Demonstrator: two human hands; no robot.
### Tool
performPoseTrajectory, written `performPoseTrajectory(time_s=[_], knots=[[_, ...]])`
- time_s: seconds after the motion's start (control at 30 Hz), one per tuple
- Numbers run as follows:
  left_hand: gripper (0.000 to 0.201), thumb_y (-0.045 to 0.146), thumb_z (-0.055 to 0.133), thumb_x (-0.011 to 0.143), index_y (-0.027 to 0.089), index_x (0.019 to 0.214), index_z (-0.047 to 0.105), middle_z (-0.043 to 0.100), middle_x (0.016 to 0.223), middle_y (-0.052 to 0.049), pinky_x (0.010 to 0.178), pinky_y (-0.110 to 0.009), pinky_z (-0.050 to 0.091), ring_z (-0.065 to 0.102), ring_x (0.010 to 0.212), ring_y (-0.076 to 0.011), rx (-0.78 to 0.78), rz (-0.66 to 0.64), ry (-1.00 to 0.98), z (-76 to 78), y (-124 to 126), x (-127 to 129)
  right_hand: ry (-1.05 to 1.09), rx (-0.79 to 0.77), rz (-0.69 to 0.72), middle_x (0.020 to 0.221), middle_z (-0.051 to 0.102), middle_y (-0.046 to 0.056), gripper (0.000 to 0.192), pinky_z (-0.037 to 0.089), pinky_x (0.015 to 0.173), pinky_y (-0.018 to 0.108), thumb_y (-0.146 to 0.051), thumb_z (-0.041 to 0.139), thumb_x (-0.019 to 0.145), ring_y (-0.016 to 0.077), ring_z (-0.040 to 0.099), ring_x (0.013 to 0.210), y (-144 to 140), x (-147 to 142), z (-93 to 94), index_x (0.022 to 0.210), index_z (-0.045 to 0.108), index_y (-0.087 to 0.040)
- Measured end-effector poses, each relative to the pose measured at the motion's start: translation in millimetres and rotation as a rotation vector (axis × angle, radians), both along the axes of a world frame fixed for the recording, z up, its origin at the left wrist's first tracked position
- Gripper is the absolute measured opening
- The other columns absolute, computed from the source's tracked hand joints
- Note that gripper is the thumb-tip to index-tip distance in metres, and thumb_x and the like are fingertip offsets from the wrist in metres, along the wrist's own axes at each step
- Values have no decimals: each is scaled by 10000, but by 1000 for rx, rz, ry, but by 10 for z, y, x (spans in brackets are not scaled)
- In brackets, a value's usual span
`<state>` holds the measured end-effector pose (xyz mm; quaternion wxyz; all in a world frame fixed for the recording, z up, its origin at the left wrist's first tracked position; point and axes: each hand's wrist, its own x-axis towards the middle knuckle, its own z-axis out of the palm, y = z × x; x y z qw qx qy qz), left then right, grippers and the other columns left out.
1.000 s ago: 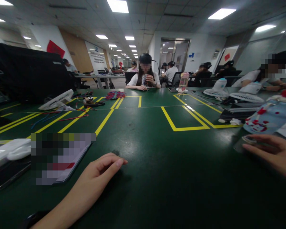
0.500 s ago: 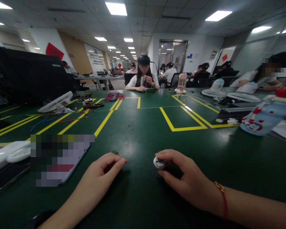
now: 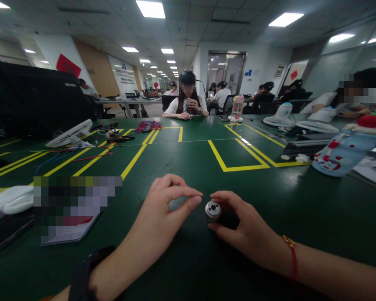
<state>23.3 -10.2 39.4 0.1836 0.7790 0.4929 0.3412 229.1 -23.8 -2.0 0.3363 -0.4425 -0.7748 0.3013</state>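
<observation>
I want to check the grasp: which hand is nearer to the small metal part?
Right. The right hand holds the metal part between thumb and fingers on the table. The left hand is just left of it, fingertips close but apart.

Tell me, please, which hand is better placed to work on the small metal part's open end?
Left hand, probably: its pinched fingertips hover beside the small metal part, while the right hand grips it.

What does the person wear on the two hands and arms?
Both forearms are bare, with no sleeves in view. The left hand has a black band at the wrist, perhaps a watch. The right hand has a thin red cord bracelet with a small gold piece at the wrist.
</observation>
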Motion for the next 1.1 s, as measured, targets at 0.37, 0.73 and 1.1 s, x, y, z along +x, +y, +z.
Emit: performPoseTrajectory(time_s=[0.37,0.73,1.1], knots=[[185,382,657,800,371,963,744,628,918,-24,782,-375,412,528,902,-248,-153,-86,146,-382,-16,7,38,60,-89,1120,595,53,466,539,859,305,-323,631,763,141,615,963,33,153,13,1195,479,-236],[291,467,518,870,285,1025,685,654,1037,-15,788,-305,459,606,964,-234,-336,186,-43,-301,-16,-914,-473,209,-849,911,652,78,504,511,539,307,-526,617,712,214,647,695,182,2243,-76,1137,548,-264],[268,465,519,882,277,1017,655,659,1063,-10,840,-319,437,592,1013,-235,-316,186,-29,-372,-56,-862,-578,431,-205,1366,426,38,498,329,983,457,-526,545,798,252,386,1239,123,643,33,1256,507,-335]])
